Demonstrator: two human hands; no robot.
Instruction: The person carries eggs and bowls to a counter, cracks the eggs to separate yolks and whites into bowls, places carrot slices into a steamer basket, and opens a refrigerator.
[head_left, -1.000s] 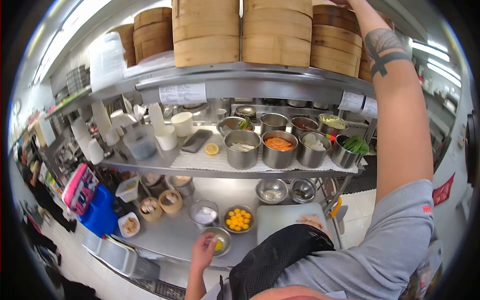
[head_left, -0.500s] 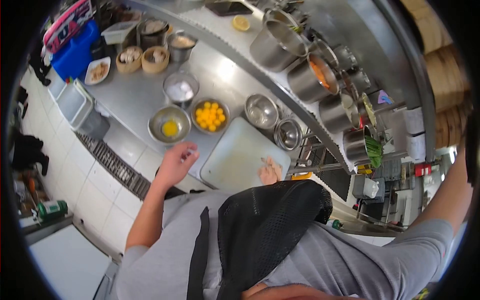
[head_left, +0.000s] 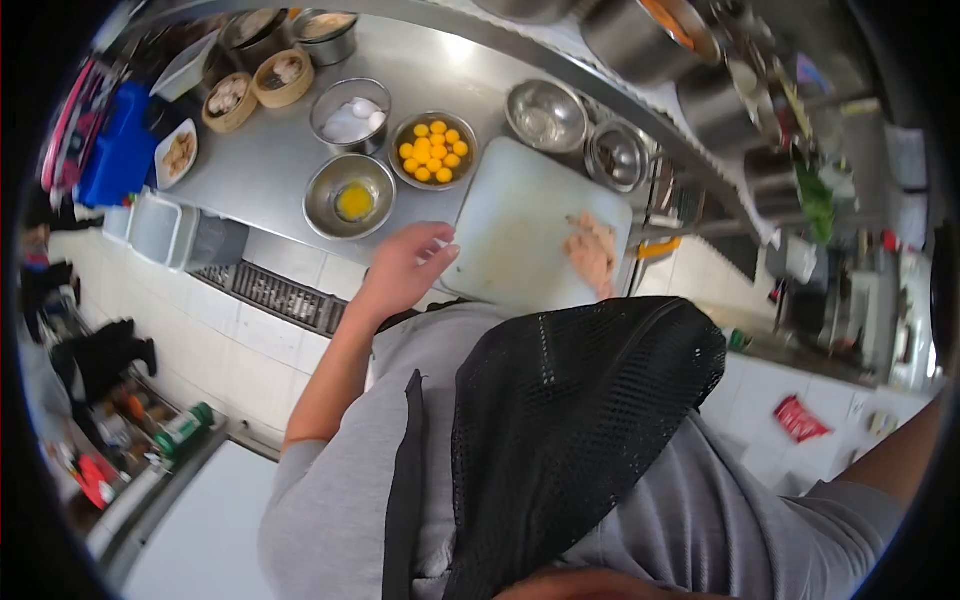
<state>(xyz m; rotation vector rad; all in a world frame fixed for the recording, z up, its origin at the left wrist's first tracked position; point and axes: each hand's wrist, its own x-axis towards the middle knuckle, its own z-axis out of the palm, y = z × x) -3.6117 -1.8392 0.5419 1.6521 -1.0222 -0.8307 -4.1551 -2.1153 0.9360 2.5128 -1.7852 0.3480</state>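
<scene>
My left hand (head_left: 412,265) hovers at the left edge of a white cutting board (head_left: 515,215), fingers loosely curved and thumb apart, nothing visible in it. Just beyond it stands a steel bowl (head_left: 322,210) holding yellow liquid, perhaps egg. Beside that, another steel bowl (head_left: 466,178) contains several egg yolks (head_left: 430,152). Behind them is a bowl (head_left: 325,95) with whitish eggs (head_left: 355,118). A pale pinkish heap (head_left: 590,255), like raw meat, lies on the board's right side. Only part of my right arm (head_left: 890,460) shows at the right edge; that hand is out of view.
Two steel bowls (head_left: 545,115) stand behind the board. Bamboo steamers (head_left: 283,80) and a white dish of food (head_left: 177,153) sit farther left on the steel counter (head_left: 240,160). A shelf with steel pots (head_left: 640,40) overhangs the back. Grey bins (head_left: 160,232) stand below left.
The view has swung, so the counter and bowls appear higher in the picture. My left hand now appears nearer the cutting board. My right arm has dropped lower at the right edge.
</scene>
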